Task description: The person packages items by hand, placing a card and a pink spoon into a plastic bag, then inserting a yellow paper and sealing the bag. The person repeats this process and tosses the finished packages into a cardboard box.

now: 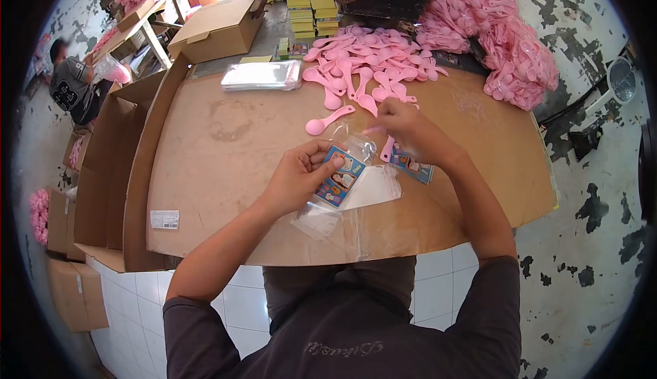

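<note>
My left hand pinches a blue printed card between thumb and fingers, with a clear plastic bag around its upper end. My right hand is closed just to the right of that bag, fingers curled down around a pink spoon, of which only a blurred bit shows. Close below the right hand lie another pink spoon and a second blue card, partly covered by the hand and wrist. One single pink spoon rests on the cardboard above the left hand.
A heap of pink spoons covers the table's far side, beside a stack of clear bags. Stacked yellow-edged cards stand behind. An open carton adjoins the left edge. Bagged spoons pile up at right. Another person sits far left.
</note>
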Motion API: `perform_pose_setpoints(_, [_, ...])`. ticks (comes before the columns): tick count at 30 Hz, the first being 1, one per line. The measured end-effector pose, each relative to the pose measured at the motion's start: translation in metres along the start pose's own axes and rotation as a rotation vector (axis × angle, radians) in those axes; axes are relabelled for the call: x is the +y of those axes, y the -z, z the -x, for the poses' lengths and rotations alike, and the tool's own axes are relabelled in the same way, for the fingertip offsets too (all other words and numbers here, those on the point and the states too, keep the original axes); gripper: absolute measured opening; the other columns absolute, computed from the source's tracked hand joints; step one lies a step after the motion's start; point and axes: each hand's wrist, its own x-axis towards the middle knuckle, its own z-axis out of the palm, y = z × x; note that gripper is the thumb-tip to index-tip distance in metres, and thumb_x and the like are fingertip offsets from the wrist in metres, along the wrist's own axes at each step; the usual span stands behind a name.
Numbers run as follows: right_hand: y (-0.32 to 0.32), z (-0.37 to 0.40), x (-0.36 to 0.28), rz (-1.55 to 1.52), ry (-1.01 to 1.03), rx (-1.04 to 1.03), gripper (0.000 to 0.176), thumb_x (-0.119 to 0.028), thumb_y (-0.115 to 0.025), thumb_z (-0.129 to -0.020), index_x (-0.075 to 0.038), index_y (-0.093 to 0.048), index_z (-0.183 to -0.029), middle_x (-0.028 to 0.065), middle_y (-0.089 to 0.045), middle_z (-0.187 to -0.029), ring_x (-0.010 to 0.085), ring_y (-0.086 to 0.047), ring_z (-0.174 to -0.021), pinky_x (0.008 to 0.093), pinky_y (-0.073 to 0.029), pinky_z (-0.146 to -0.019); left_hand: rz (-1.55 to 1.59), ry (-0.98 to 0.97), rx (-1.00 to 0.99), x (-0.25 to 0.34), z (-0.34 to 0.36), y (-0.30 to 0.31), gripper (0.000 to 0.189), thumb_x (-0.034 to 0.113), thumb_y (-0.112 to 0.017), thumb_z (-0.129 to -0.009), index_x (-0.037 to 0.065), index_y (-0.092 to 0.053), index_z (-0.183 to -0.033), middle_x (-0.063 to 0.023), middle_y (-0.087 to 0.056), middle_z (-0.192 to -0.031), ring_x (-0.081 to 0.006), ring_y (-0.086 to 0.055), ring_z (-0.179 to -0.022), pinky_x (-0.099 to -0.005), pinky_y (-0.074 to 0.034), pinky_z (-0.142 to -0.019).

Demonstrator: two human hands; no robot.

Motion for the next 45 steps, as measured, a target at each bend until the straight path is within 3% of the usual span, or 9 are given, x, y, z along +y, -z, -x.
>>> perform_pose_setpoints(2, [0.008, -0.004, -0.013, -0.245, -0.124, 0.164, 0.022, -0.001, -0.068, -0.094, -0.005, -0.069, -0.115, 0.0076, -0.065, -0.106, 0.0191, -0.066, -0.096, 0.0328, -0.053, -0.082, 0.003, -0.023, -0.006, -0.003, -0.001, 0.000, 0.032, 0.012, -0.067, -0.103, -0.002, -0.062, -0.131, -0.0080, -0.075, -0.106, -0.0098, -0.072, -0.093, -0.0254, -0.060, -0.080])
perform_pose_setpoints(5, [0.001, -0.004, -0.032, -1.049, -0.308, 0.350, 0.027, -0.005, -0.068, -0.098, -0.002, -0.063, -0.124, 0.0048, -0.064, -0.102, 0.0100, -0.064, -0.087, 0.0254, -0.053, -0.070, 0.038, -0.041, -0.059, -0.003, 0.001, -0.005, 0.032, 0.011, -0.067, -0.102, -0.002, -0.061, -0.131, -0.0087, -0.075, -0.106, -0.0110, -0.072, -0.094, -0.0261, -0.060, -0.080])
perform_pose_setpoints(11, [-0.019, -0.005, -0.045, -1.090, -0.254, 0.575, 0.044, -0.001, -0.067, -0.097, 0.000, -0.055, -0.140, 0.0057, -0.065, -0.104, 0.0110, -0.066, -0.089, 0.0258, -0.058, -0.075, 0.046, -0.012, -0.072, -0.004, 0.002, -0.005, 0.031, 0.012, -0.065, -0.104, -0.005, -0.061, -0.130, -0.0086, -0.075, -0.108, -0.0091, -0.070, -0.093, -0.0254, -0.059, -0.079])
perform_pose_setpoints(20, [-0.023, -0.002, -0.046, -1.135, -0.286, 0.684, 0.045, 0.001, -0.065, -0.098, 0.001, -0.052, -0.142, 0.0068, -0.060, -0.111, 0.0146, -0.068, -0.097, 0.0290, -0.062, -0.079, -0.001, 0.052, -0.073, -0.004, 0.001, -0.005, 0.030, 0.016, -0.064, -0.105, -0.005, -0.065, -0.126, -0.0074, -0.076, -0.105, -0.0079, -0.069, -0.089, -0.0254, -0.059, -0.077])
perform_pose_setpoints(32, [-0.050, 0.004, -0.052, -1.076, -0.172, 0.611, 0.047, 0.004, -0.066, -0.097, -0.001, -0.053, -0.141, 0.0098, -0.066, -0.112, 0.0147, -0.068, -0.099, 0.0291, -0.058, -0.086, -0.054, -0.011, -0.066, -0.005, 0.000, -0.004, 0.037, 0.016, -0.062, -0.106, -0.006, -0.060, -0.137, -0.0086, -0.076, -0.111, -0.0088, -0.070, -0.095, -0.0244, -0.057, -0.082])
perform_pose_setpoints(35, [-0.052, 0.010, -0.053, -0.883, -0.193, 0.434, 0.037, 0.000, -0.063, -0.100, 0.001, -0.059, -0.136, 0.0111, -0.066, -0.114, 0.0185, -0.067, -0.103, 0.0331, -0.055, -0.091, 0.058, -0.037, -0.073, -0.011, -0.002, -0.005, 0.038, 0.015, -0.061, -0.107, -0.006, -0.058, -0.139, -0.0094, -0.075, -0.112, -0.0096, -0.070, -0.098, -0.0246, -0.057, -0.084])
perform_pose_setpoints(38, [-0.034, 0.011, -0.042, -0.584, -0.041, 0.377, 0.022, -0.011, -0.063, -0.102, 0.000, -0.072, -0.119, 0.0113, -0.069, -0.111, 0.0184, -0.066, -0.106, 0.0338, -0.052, -0.092, 0.101, -0.018, -0.135, -0.008, 0.001, -0.005, 0.039, 0.016, -0.061, -0.107, -0.005, -0.056, -0.140, -0.0098, -0.076, -0.112, -0.0107, -0.071, -0.098, -0.0251, -0.057, -0.085])
perform_pose_setpoints(44, [-0.027, 0.014, -0.031, -0.865, 0.038, 0.109, 0.025, -0.015, -0.061, -0.102, -0.001, -0.075, -0.117, 0.0126, -0.066, -0.120, 0.0196, -0.061, -0.116, 0.0360, -0.049, -0.098, 0.052, 0.016, -0.133, -0.009, -0.001, 0.006, 0.043, 0.020, -0.060, -0.107, -0.004, -0.052, -0.142, -0.0143, -0.073, -0.117, -0.0168, -0.073, -0.098, -0.0306, -0.060, -0.086])
perform_pose_setpoints(45, [-0.028, 0.011, -0.034, -0.986, -0.015, 0.165, 0.024, -0.015, -0.061, -0.102, -0.001, -0.075, -0.115, 0.0126, -0.066, -0.122, 0.0194, -0.060, -0.117, 0.0359, -0.048, -0.099, 0.087, 0.014, -0.156, -0.008, -0.001, 0.005, 0.044, 0.020, -0.060, -0.107, -0.003, -0.051, -0.144, -0.0136, -0.073, -0.117, -0.0161, -0.073, -0.099, -0.0301, -0.059, -0.087])
